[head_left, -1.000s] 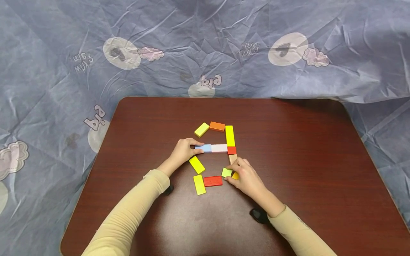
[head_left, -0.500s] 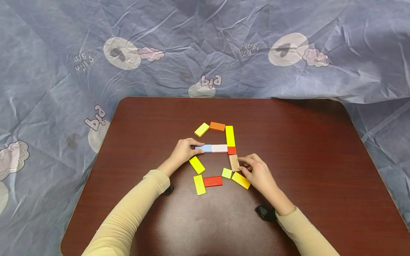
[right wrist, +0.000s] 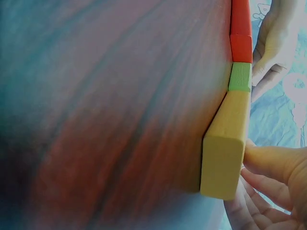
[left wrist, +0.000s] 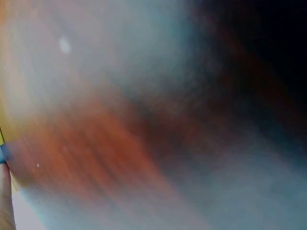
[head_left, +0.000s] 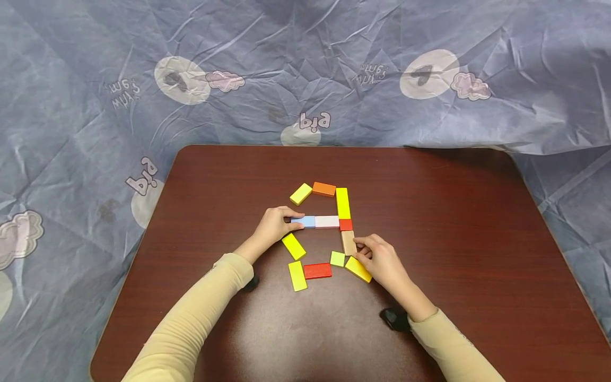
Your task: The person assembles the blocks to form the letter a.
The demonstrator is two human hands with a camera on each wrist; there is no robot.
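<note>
One blue block (head_left: 308, 222) pinched in left hand (head_left: 273, 223); right hand (head_left: 382, 259) has quit green block (head_left: 337, 259), touches tan block (head_left: 348, 243) leftward, grip unclear, aligning perhaps!

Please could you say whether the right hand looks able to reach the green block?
Probably yes: the right hand is close by, and nothing covers the green block from above.

A block row (head_left: 326, 222) ran right from the left hand (head_left: 273, 225); another block (head_left: 349, 243) lay left of the right hand (head_left: 382, 258).
</note>
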